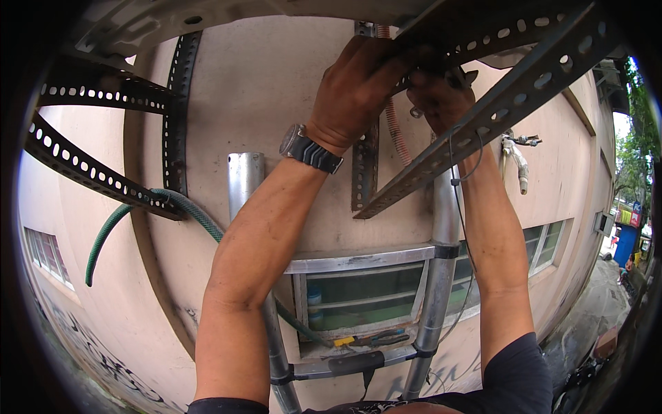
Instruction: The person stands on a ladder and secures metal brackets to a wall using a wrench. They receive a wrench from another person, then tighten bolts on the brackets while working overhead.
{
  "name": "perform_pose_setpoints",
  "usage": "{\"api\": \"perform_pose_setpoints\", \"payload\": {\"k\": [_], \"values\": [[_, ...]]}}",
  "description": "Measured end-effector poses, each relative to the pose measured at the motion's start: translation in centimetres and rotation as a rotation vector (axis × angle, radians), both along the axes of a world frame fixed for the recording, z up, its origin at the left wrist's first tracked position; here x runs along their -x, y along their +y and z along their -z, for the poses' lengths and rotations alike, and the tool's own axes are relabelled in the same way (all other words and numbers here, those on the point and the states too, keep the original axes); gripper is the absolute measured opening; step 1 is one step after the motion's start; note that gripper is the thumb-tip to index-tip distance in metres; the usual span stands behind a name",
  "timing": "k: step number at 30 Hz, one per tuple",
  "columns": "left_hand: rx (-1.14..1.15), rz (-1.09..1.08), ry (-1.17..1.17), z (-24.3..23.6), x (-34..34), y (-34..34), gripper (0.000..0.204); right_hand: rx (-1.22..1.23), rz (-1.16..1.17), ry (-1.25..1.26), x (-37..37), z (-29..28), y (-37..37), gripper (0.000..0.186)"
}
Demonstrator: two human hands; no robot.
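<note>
Slotted bracket (510, 107) flanks shadowed left hand (354, 93) and right hand (441, 98); grips cannot be told.

This is looking like the outside of a building (579, 162). A pale pink wall (269, 83) is standing close, a window (365, 295) is showing in it, scribbles (116, 376) are running low down, and green trees (636, 162) (on the right) are growing past the grey ground (592, 303).
</note>
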State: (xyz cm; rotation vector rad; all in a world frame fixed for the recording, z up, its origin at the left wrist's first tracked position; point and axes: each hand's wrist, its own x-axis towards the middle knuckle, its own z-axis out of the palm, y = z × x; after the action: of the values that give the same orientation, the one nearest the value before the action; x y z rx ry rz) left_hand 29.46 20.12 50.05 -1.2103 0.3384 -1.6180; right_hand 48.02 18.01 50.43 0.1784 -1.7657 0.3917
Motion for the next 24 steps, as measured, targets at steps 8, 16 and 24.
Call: {"api": "perform_pose_setpoints", "payload": {"k": [8,16,24], "values": [[0.013,0.071,-0.042,0.0,-0.4,0.2,0.032,-0.002,0.009,-0.003,-0.1,-0.1,0.1,0.031],[0.020,0.131,-0.010,0.0,-0.7,0.0,0.029,-0.081,0.053,-0.035,-0.2,-0.4,0.1,0.035],[0.086,0.289,-0.004,0.2,-2.0,0.6,0.020,-0.033,-0.006,-0.033,-0.7,-0.4,0.8,0.036]]}}
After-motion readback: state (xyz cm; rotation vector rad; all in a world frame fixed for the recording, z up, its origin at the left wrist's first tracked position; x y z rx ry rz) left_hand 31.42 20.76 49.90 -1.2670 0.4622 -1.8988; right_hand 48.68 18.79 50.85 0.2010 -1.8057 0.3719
